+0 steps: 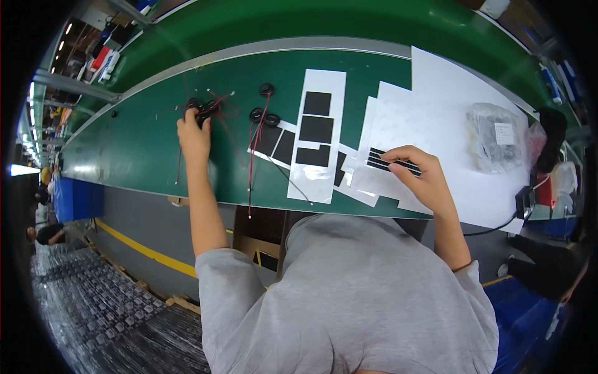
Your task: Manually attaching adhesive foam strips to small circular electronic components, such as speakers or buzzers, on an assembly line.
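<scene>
Head view shows three discs (266,89) between two hands (194,138).

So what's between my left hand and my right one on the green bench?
In the head view, red-wired round black parts, then white sheets bearing black rectangles.

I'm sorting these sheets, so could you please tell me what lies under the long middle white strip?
A slanted white sheet with black patches pokes out at its left, and a black-patched sheet at its right; whatever the strip covers is hidden.
</scene>
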A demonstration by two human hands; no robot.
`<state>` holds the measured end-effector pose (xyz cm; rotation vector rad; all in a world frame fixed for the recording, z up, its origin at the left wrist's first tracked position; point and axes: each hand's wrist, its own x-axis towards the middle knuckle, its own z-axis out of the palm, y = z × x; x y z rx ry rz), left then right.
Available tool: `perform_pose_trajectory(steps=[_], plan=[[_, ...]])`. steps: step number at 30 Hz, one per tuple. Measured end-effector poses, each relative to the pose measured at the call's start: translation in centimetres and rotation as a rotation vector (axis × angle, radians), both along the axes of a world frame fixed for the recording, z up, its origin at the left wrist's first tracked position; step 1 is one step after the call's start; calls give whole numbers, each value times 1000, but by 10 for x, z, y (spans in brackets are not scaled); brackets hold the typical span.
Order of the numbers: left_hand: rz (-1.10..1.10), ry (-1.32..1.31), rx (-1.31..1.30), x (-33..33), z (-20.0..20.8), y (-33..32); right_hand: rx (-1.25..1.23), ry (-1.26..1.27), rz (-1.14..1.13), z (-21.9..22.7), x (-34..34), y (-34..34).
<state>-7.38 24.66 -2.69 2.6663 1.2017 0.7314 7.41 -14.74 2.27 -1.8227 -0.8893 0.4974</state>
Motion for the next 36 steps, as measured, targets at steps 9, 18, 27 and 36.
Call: perform_pose_trajectory(steps=[9,18,27,36], plan=[[-25,-347,-56,-23,15,31,-13,-210,-54,-5,8,-8],[-273,-857,-199,-9,109,-53,-192,-629,-36,-41,8,14],[-865,-902,-967,5,83,-113,-180,-594,-19,-47,11,24],[-1034,-182,-1586,66,15,-217,-236,-430,-7,-49,16,27]])
